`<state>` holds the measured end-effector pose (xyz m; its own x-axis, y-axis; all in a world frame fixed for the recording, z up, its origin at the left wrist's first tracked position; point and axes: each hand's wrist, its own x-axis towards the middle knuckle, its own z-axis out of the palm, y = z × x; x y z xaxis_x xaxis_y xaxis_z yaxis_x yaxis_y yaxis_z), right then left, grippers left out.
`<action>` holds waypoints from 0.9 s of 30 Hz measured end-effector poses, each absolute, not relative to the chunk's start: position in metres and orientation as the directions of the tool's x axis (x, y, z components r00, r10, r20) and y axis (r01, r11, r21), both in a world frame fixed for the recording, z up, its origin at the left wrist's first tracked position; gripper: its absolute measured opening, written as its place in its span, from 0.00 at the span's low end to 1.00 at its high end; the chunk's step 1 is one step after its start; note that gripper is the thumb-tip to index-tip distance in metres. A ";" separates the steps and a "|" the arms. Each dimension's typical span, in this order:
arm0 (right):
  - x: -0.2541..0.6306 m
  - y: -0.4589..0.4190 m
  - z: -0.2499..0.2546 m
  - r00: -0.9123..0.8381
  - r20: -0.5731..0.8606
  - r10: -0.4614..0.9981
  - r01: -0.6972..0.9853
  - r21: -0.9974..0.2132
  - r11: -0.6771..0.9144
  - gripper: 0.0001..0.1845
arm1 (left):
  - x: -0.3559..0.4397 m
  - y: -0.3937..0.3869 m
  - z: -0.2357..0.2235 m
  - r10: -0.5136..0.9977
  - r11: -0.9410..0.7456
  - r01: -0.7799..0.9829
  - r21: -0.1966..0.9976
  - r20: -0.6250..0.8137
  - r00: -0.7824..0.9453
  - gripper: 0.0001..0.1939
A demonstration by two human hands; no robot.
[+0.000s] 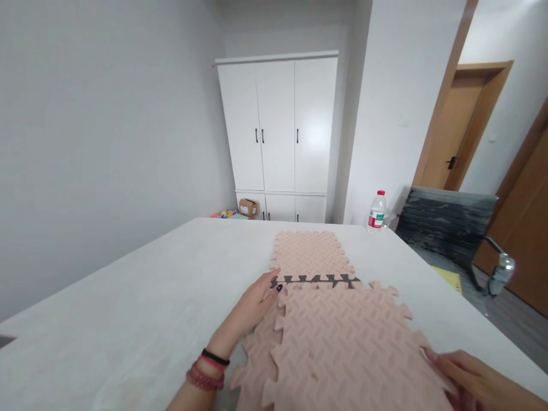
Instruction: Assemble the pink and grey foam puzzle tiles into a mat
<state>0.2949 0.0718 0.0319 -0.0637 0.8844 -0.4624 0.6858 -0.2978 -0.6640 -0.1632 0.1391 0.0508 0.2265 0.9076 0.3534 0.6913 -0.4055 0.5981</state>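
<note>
Pink foam puzzle mats lie on a white table (128, 308). A far mat (309, 254) rests flat beyond a near mat (346, 337), and their toothed edges meet with a dark gap between them. A further pink mat (257, 354) pokes out under the near one at the left. My left hand (252, 311) lies with fingers stretched out on the near mat's far-left corner, fingertips at the seam. My right hand (475, 379) rests at the near mat's right edge, fingers pressed on its rim.
A water bottle (377, 211) stands at the table's far right edge. A grey office chair (445, 225) sits to the right. A white cupboard (278, 131) stands against the back wall, with a cardboard box (248, 207) and toys on the floor.
</note>
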 end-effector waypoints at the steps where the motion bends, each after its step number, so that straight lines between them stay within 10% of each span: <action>1: 0.296 0.082 0.034 -0.110 -0.514 0.851 0.704 -0.644 -0.298 0.37 | -0.163 0.138 0.052 0.908 -0.407 0.701 0.586 0.340 0.244 0.24; 7: 0.282 0.174 0.063 -0.182 -0.169 0.969 0.813 -0.580 0.052 0.23 | -0.157 0.133 0.047 0.915 -0.402 0.789 0.464 0.178 0.361 0.32; 14: 0.196 0.283 0.028 -0.097 -0.061 0.993 0.781 -0.623 0.038 0.24 | -0.153 0.128 0.040 0.953 -0.285 0.865 0.413 0.023 0.303 0.40; 27: 0.173 0.321 0.039 -0.155 -0.370 0.916 0.340 -0.891 -0.302 0.14 | -0.150 0.126 0.046 0.956 -0.266 0.857 0.441 0.007 0.293 0.42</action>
<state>0.1726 0.3210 0.0395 -0.1551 0.9161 -0.3697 0.3395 -0.3020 -0.8908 -0.1498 0.1260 0.0456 0.2930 0.9561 0.0069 0.8574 -0.2660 0.4405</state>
